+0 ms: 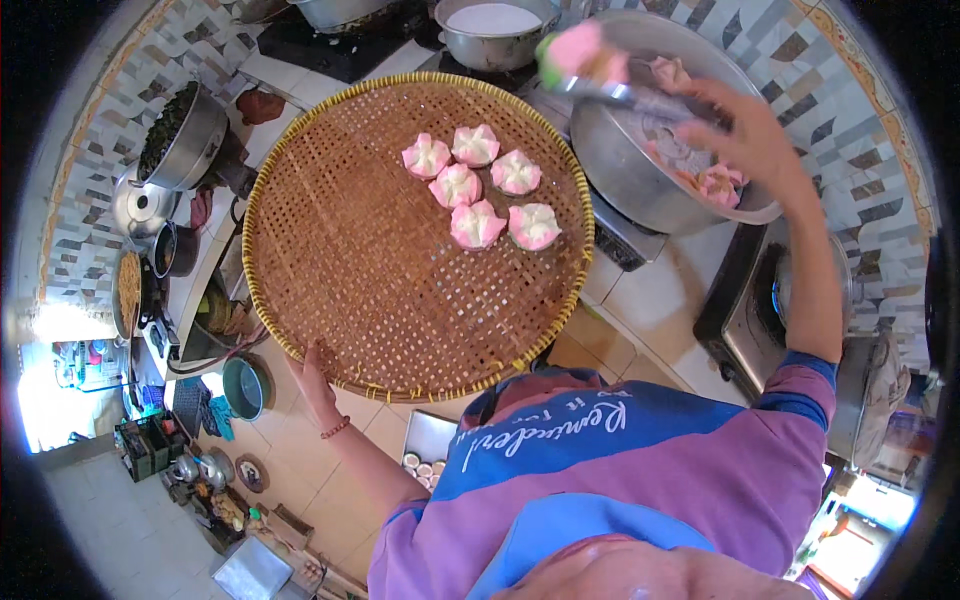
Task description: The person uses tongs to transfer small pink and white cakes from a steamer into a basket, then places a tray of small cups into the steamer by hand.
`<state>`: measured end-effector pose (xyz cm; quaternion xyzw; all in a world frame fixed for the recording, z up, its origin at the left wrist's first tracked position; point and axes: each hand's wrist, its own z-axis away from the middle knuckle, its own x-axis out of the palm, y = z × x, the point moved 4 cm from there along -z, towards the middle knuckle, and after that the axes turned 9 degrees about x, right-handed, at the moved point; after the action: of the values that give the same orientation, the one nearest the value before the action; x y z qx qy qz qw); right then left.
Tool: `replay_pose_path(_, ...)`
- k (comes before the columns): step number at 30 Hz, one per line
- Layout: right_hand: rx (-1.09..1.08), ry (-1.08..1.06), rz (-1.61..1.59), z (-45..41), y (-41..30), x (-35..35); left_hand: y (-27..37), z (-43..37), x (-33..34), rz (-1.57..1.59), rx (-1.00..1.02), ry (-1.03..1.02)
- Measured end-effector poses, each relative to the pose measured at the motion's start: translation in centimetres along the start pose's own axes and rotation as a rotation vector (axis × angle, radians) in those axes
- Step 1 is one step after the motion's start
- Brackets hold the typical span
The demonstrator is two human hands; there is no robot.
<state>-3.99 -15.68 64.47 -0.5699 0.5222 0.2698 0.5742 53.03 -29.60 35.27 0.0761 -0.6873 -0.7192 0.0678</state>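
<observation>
My left hand [315, 382] grips the near-left rim of a round woven bamboo tray [345, 247]. Several pink-and-white flower-shaped steamed cakes [478, 225] sit on the tray's right half, away from that hand. My right hand [739, 135], raised over a large metal pot [637, 157], holds metal tongs [607, 91]. Blurred by motion, a pink-and-green piece [585, 54] is at the tongs' tip, between the pot and the tray. More pink cakes [720, 185] lie in a perforated liner inside the pot.
A pan of white liquid [493, 22] stands behind the tray on a stove. At the right is another gas stove [742, 315] with a blue flame. A pot of dark leaves [176, 135] is at the left. A metal tray with small round cups [431, 435] lies below, by my body.
</observation>
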Motion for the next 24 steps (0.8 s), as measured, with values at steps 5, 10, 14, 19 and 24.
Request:
replay_pose_path(5, -0.075, -0.490, 0.070, 5.1, -3.5, 12.6, 0.5, -0.3, 1.9, 0.026, 0.041, -0.069)
replay_pose_path(10, -0.228, -0.489, 0.245, 7.0, -2.5, 22.0, -0.3, -1.4, 3.0, 0.007, 0.007, -0.111)
replay_pose_path(14, -0.177, -0.433, 0.181, 5.2, -3.9, 14.5, 0.0, -1.1, 3.4, 0.048, 0.016, -0.103)
replay_pose_path(19, 0.068, 0.005, 0.069, 0.4, -0.2, -0.4, -0.4, -1.1, 1.2, 0.026, -0.032, -0.032)
replay_pose_path(24, 0.618, -0.252, 0.301, -3.8, 14.1, -2.1, 0.1, -1.0, 2.4, 0.070, 0.021, -0.060)
